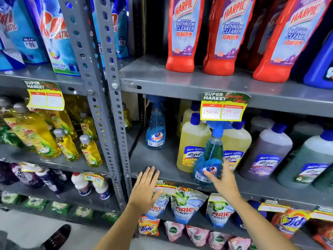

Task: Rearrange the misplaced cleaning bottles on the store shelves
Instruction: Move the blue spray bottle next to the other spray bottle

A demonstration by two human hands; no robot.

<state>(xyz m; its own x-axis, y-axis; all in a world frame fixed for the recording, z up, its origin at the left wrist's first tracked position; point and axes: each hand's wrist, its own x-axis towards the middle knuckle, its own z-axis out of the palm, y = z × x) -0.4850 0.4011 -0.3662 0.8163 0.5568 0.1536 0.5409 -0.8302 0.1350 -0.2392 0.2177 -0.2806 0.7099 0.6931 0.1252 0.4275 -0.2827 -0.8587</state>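
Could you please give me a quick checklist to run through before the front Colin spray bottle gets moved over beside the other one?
1. Right hand on front Colin spray bottle: fingers touch it, grip not closed; not ok.
2. Left hand free: open, holding nothing; ok.
3. Bare shelf beside the back Colin bottle: ok.
4. Front bottle upright: ok.
5. Yellow Lizol bottle close behind it, whether touching: cannot tell.
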